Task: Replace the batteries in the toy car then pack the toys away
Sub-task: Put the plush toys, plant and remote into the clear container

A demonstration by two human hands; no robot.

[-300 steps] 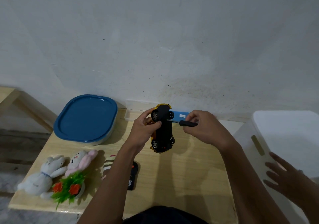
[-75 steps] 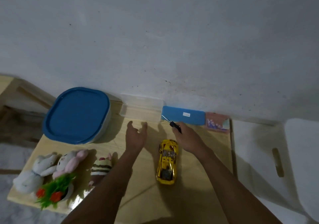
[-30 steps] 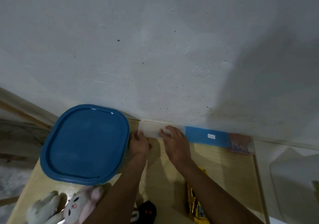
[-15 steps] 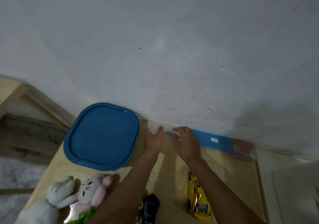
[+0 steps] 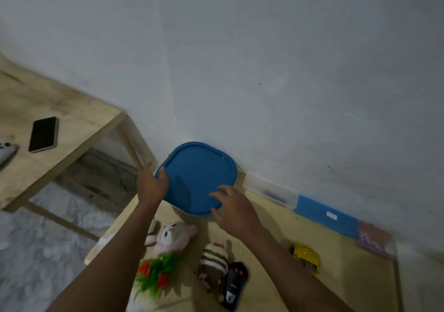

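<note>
Two hands reach for the blue lid (image 5: 197, 177) of a container at the table's far corner by the wall. The left hand (image 5: 151, 184) has its fingers spread and its thumb hooked on the lid's left rim; the right hand (image 5: 234, 209) lies open over the near right edge, fingertips on the lid. The yellow toy car (image 5: 306, 259) sits upright on the pale wooden table (image 5: 276, 227), right of the right forearm and partly hidden by it. A black remote (image 5: 234, 285), a striped plush (image 5: 213, 262), a pink plush (image 5: 173, 236) and a small plastic plant (image 5: 156, 273) lie near the front. A clear box (image 5: 271, 189) and a blue case (image 5: 324, 215) line the white wall (image 5: 264, 71). A phone (image 5: 43, 134) lies on a second wooden table (image 5: 72, 124) at left.
</note>
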